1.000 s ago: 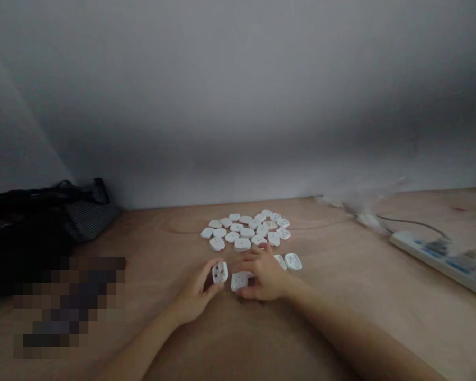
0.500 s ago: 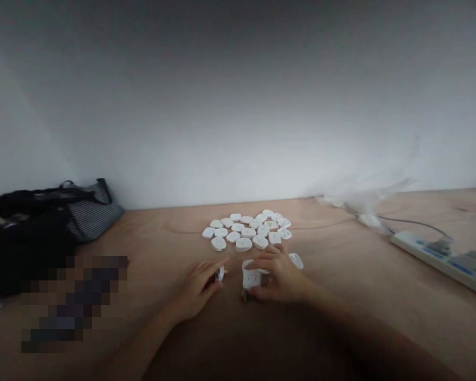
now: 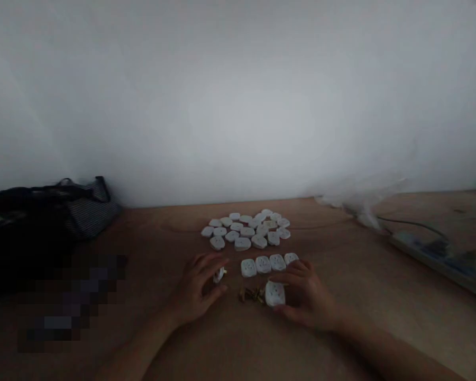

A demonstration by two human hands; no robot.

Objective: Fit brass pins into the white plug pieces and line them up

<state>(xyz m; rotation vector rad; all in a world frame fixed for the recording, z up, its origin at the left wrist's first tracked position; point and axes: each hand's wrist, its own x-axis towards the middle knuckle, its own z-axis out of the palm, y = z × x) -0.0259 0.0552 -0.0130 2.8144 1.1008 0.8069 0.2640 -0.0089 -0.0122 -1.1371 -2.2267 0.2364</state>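
My left hand [image 3: 197, 288] rests on the wooden table [image 3: 360, 296], fingers curled round a small white plug piece [image 3: 219, 275] with a brass pin. My right hand [image 3: 307, 297] grips a white socket cover [image 3: 275, 293] close to my body. Beside that cover lies a small heap of brass pins [image 3: 252, 294]. Just beyond my hands, three white covers [image 3: 263, 264] lie in a row. Farther back sits a cluster of several white covers [image 3: 246, 230].
A dark bag [image 3: 39, 222] lies at the far left against the wall. A white power strip [image 3: 440, 254] with cables and a crumpled clear plastic bag [image 3: 360, 203] sit at the right. A blurred patch [image 3: 71, 301] covers part of the table's left.
My right hand has drawn back toward me and to the right with a white cover. Three covers now lie uncovered in a row. The left hand has barely shifted.
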